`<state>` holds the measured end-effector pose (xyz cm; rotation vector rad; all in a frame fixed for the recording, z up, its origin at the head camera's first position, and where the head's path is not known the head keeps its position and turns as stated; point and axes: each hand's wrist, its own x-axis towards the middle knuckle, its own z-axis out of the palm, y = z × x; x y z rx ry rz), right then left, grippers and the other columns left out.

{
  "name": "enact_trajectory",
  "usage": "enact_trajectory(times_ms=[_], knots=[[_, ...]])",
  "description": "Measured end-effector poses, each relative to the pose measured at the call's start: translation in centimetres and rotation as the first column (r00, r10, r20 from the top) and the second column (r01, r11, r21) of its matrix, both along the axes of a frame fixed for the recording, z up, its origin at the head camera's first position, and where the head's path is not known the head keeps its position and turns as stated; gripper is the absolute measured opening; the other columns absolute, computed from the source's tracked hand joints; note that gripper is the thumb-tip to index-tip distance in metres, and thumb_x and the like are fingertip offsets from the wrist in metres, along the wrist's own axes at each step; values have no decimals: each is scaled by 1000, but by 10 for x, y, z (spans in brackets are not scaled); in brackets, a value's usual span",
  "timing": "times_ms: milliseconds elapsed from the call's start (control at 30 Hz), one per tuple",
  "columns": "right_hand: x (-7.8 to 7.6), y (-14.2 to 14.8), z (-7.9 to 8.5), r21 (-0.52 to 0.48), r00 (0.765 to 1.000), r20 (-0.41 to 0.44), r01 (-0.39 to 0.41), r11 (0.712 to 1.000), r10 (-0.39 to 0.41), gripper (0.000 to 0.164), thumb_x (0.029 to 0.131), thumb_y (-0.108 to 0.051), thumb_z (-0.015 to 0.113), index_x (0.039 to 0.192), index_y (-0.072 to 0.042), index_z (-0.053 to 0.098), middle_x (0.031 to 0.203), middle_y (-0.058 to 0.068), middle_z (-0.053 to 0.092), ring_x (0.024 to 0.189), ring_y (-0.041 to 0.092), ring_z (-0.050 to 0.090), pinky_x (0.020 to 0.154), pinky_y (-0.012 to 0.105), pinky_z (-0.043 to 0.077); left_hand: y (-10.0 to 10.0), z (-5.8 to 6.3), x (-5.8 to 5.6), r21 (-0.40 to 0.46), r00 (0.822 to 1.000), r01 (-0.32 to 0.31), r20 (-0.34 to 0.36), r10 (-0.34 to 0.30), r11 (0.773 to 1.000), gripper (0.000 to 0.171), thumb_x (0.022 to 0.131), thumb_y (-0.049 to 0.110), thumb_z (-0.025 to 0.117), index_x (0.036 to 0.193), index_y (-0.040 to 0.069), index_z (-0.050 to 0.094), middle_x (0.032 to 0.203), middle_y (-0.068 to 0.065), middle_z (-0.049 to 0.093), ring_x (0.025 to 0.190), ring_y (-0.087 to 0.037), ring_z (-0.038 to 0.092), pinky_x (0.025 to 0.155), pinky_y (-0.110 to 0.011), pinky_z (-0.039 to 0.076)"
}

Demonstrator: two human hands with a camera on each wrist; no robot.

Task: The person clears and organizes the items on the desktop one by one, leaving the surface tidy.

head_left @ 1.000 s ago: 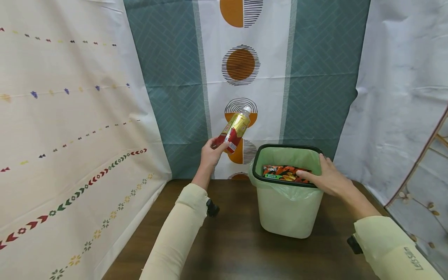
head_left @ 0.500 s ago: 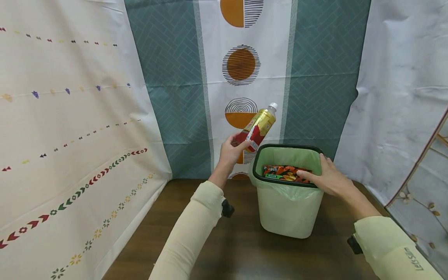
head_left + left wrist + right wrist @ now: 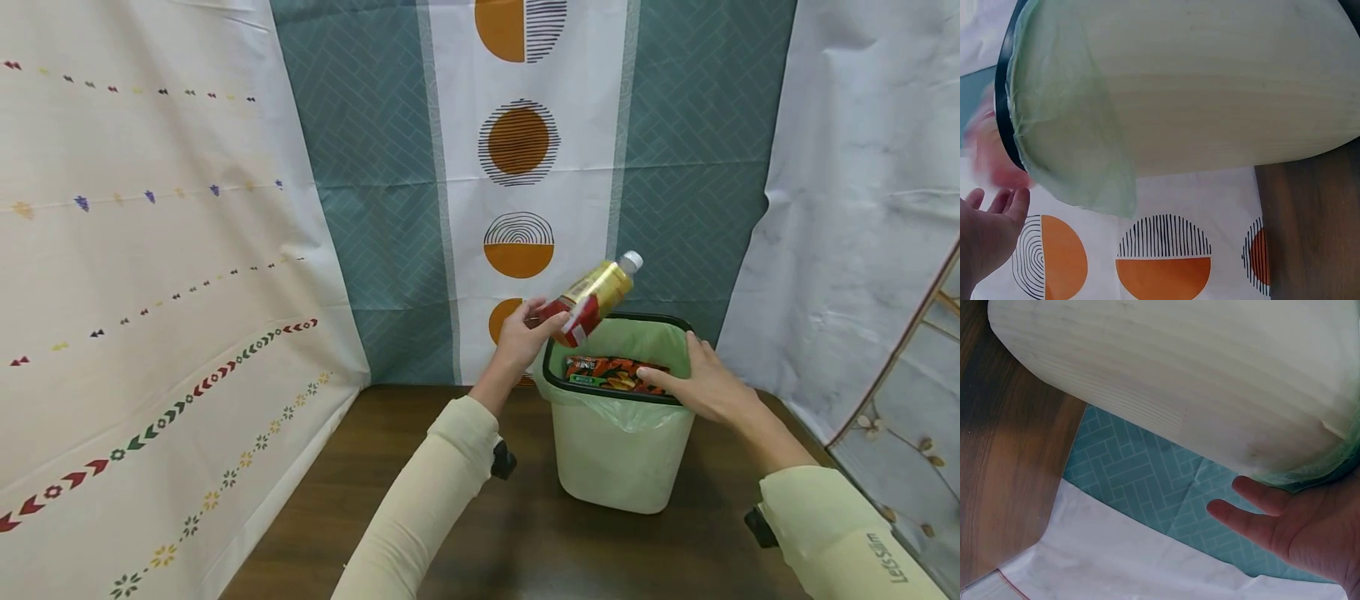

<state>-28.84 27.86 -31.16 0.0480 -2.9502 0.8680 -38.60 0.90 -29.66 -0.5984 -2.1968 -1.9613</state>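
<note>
My left hand (image 3: 519,337) grips the lower end of a drink bottle (image 3: 600,296) with a red and yellow label and a white cap. The bottle slants up to the right, above the left part of a pale trash can (image 3: 615,458). Blurred, it also shows past the black rim (image 3: 1002,112) in the left wrist view. At the can's right side my right hand (image 3: 708,383) holds the rim, thumb over the inner side and fingers outside. A green bag (image 3: 645,337) lines the can, and an orange-black snack packet (image 3: 611,372) lies inside.
The can stands on a dark wooden table (image 3: 420,492). Behind it hangs a teal and white patterned cloth (image 3: 675,208); a cream cloth (image 3: 150,275) hangs along the left and a marbled one (image 3: 862,208) along the right.
My left hand has carried the bottle to the right, from beside the can to over its rim, and the bottle has tipped flatter. My right hand has stayed on the rim.
</note>
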Motion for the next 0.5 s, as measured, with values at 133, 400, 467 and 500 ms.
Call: enact_trajectory(times_ms=[133,400,467,500], knots=[[1,0,1,3,1000,-4,-4,1000,4,121,88,-76,47,152,5,-16,153,42,-9,139,60,4,99,79,15,-1,-3,0,-12,1000,-8,-12,8,1000,58,93,41,68,141,13,54,129,-6,60,119,-21,56,101,-38,47],[1,0,1,4,1000,10,2,1000,-2,122,87,-77,47,152,4,-17,153,41,-11,139,61,4,99,79,15,-11,-2,-3,6,999,-42,-10,42,999,58,93,44,67,139,11,56,127,-7,61,121,-22,55,102,-38,45],[1,-1,1,5,1000,11,4,1000,-5,123,87,-77,48,152,4,-17,153,41,-11,139,61,4,99,80,14,-15,2,0,1,999,-45,-5,45,999,57,94,42,66,140,11,55,130,-9,60,125,-24,53,104,-39,44],[1,-1,1,6,1000,12,6,1000,-6,123,86,-78,47,152,4,-17,153,41,-10,139,61,4,99,80,14,-17,3,0,-5,999,-47,-2,47,999,58,94,43,66,140,11,54,132,-8,60,126,-24,53,104,-40,43]])
